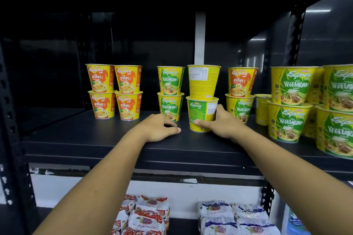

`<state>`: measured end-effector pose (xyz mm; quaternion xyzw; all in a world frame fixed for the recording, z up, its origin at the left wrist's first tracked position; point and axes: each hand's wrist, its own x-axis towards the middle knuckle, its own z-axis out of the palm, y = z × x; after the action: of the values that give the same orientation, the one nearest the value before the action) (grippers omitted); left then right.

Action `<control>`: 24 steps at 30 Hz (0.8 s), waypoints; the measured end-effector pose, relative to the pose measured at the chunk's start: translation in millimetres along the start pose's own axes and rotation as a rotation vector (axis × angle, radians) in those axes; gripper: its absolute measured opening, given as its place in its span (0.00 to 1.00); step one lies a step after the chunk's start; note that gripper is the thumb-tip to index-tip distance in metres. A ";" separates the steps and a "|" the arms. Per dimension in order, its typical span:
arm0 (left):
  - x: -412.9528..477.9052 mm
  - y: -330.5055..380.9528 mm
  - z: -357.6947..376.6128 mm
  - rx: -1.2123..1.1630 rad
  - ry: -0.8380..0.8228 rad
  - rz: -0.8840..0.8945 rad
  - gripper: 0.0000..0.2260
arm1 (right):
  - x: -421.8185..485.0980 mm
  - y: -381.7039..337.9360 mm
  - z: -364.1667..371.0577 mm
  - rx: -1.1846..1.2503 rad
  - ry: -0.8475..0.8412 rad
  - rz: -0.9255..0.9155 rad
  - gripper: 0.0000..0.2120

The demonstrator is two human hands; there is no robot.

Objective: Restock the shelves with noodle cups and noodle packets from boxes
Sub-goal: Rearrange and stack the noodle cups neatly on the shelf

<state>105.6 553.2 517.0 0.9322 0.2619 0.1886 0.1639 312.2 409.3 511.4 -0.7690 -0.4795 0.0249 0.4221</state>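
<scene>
1. Grips the lower noodle cup (200, 112) of a two-cup stack at mid-shelf with the right hand (219, 122): thumb across the cup's front, fingers (219, 109) curled round its right side.
2. Bears on that cup an upper cup (203, 82), upright, with its printed back panel facing out.
3. Rests the left hand (158, 129) on the black shelf (95, 139), just left of the gripped cup, with the fingers loosely curled under, the thumb stretched along the shelf, and nothing held.
4. Shows, just behind the left hand, a stack of two Vegetarian cups (170, 93).
5. Shows, further left and well apart, four orange Ayam cups (114, 91) in two stacks of two.
6. Shows, to the right, more stacked cups (290, 101), mostly Vegetarian.
7. Shows, on the shelf below, red noodle packets (145, 215) beside blue noodle packets (235, 219).
</scene>
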 end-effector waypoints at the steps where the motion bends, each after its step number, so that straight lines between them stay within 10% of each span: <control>1: -0.7 -0.8 -0.6 -0.022 0.017 -0.005 0.14 | -5.2 -0.1 -0.3 0.000 -0.008 -0.018 0.42; 24: 5.7 -15.0 0.4 -0.097 0.017 0.114 0.12 | -52.4 -21.9 -7.9 0.448 -0.201 -0.032 0.34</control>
<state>104.0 568.4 512.1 0.9349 0.2003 0.2180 0.1956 271.7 368.7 512.0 -0.6423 -0.5136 0.2005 0.5324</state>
